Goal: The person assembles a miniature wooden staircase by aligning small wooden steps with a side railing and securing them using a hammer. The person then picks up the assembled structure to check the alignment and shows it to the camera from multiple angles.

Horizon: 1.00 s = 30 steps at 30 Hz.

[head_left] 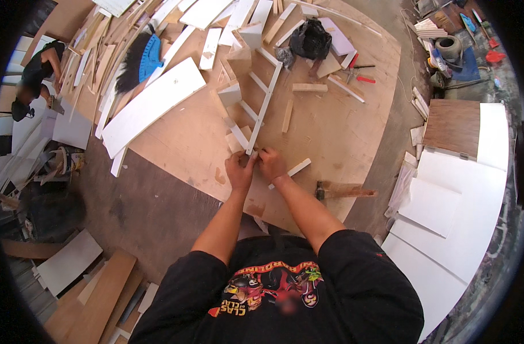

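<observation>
A narrow white wooden frame [266,106] with short crosspieces lies on the plywood tabletop [354,132]. At its near end my left hand [239,172] is closed on the white strip, thumb and fingers pinched at the tip. My right hand [272,165] is closed just beside it, its fingers bent by the same end. Whatever the right fingers pinch is too small or hidden to make out. To the right of my right wrist lies a short white wooden strip [298,167], partly under the wrist. A hammer [342,192] rests farther right near the table's edge.
Left on the table are a wide white board [156,106] and a blue brush [150,57] with black bristles. A black plastic bag [311,40] and red-handled pliers [359,74] lie at the far side. Another person [38,74] bends at far left. White panels [445,229] stand right.
</observation>
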{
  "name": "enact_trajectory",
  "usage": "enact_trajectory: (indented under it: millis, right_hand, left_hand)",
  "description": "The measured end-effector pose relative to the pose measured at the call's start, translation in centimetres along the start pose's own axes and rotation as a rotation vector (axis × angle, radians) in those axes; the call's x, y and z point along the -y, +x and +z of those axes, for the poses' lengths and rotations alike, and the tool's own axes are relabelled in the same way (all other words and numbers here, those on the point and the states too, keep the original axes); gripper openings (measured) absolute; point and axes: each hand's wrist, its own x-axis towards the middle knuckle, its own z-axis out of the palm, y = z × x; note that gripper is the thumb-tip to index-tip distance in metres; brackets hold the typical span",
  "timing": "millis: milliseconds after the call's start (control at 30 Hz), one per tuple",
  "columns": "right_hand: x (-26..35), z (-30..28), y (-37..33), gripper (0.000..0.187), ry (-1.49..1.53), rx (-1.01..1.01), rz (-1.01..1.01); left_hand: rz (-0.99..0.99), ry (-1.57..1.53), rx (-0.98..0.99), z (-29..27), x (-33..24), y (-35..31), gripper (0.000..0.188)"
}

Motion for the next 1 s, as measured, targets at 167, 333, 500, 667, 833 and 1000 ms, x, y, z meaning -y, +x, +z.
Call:
enact_trajectory:
  millis: [167,333,500,667,833,1000]
  right_hand:
    - [1.1,-0.1,0.1,0.017,-0.034,0.020,0.045]
    - [1.4,0.3,-0.1,0.018,-0.037,-0.017,0.067]
    - [1.2,0.3,0.1,0.015,-0.086,-0.010,0.044]
    - [1.3,0.2,0.3,0.013,-0.073,0.024,0.080]
    - [1.0,0.4,0.5,0.012,-0.004,0.031,0.100]
    - [0.7,-0.4,0.9,0.013,-0.057,0.110,0.069]
  left_hand:
    - [-0.063,0.054,0.002,-0.5,-0.6,0.7,0.028]
    - [-0.043,-0.007,-0.010,-0.2,0.1,0.7,0.026]
    - [0.027,0.046,-0.045,0.2,0.2,0.7,0.024]
    - [0.011,0.062,-0.014,0.2,0.5,0.7,0.023]
    - [0.079,0.050,-0.028,0.2,0.9,0.7,0.023]
    - [0.063,0.024,0.003,-0.2,0.3,0.8,0.021]
